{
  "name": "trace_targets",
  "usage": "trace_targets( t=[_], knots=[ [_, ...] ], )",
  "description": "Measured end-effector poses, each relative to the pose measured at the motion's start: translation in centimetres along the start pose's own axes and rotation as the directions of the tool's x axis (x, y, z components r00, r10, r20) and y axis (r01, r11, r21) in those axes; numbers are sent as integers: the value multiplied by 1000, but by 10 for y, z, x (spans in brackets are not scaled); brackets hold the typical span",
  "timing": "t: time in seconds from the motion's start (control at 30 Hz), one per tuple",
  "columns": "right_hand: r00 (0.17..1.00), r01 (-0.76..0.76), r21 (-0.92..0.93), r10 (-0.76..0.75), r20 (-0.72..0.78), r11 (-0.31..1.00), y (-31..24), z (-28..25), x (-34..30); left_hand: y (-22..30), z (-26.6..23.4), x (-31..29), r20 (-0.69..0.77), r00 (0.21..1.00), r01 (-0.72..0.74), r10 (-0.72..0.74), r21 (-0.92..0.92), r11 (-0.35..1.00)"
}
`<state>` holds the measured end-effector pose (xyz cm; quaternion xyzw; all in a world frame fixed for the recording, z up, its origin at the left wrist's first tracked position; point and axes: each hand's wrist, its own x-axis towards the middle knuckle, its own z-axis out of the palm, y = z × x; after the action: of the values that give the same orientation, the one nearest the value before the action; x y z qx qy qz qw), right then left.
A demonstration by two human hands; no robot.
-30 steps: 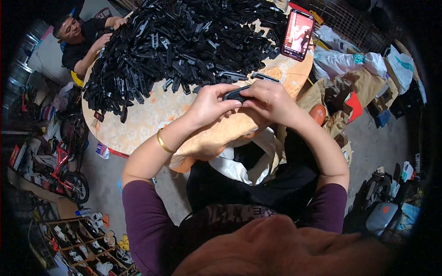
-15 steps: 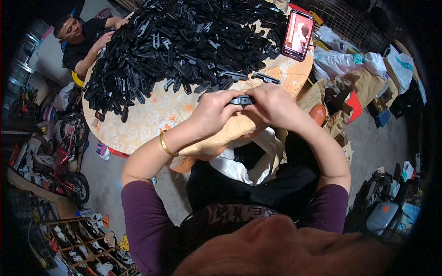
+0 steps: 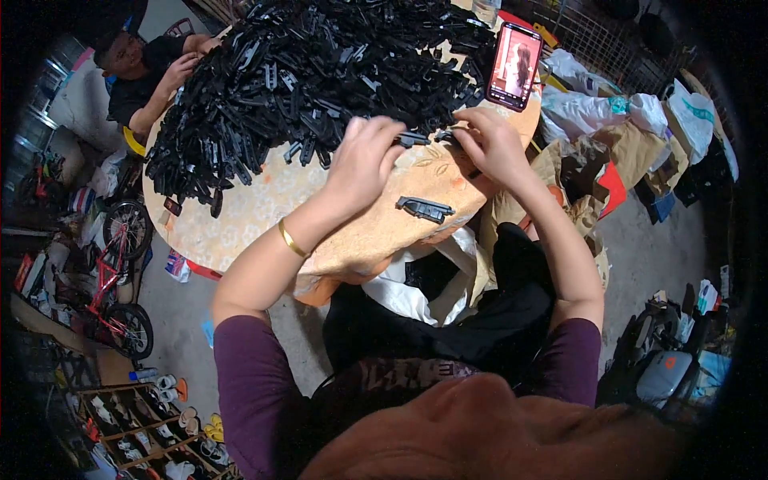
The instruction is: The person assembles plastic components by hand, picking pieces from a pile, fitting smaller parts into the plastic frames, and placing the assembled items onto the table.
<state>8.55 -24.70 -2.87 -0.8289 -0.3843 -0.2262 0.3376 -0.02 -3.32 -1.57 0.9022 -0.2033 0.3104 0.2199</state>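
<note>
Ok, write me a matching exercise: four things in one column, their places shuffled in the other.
Things
1. shiny gold bangle
2. rectangular smartphone with a lit screen
3. lone elongated black plastic piece
4. small red bicycle

Places
A. near the right edge of the round, floral-covered table
B. on the grey floor, left of the table
C. around the left forearm
D. on the table's near side, between the forearms

Pairs: 1-C, 2-A, 3-D, 4-B
</note>
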Motion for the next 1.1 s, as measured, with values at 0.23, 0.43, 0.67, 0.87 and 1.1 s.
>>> trace_targets(
  t=[0.23, 0.43, 0.67, 0.87, 1.1],
  knots=[
    [887, 430, 87, -438, 148, 899, -35, 30, 11, -25, 9, 5, 78, 997, -7, 0, 94, 996],
    [900, 358, 59, -361, 245, 932, -47, 49, 16, -27, -5, 5, -4, 893, 434, -449, -249, 866],
    [878, 367, 76, -372, 303, 927, -47, 38, 12, -27, -18, 3, 353, 695, 644, -626, -694, 323],
    [884, 467, 133, -456, -104, 874, -45, 19, 18, -14, -18, -1, 548, 701, 695, -457, -668, 265],
    [896, 441, 143, -443, -20, 886, -40, 17, 13, -14, -16, -4, 635, 689, 698, -349, -712, 83]
  ],
)
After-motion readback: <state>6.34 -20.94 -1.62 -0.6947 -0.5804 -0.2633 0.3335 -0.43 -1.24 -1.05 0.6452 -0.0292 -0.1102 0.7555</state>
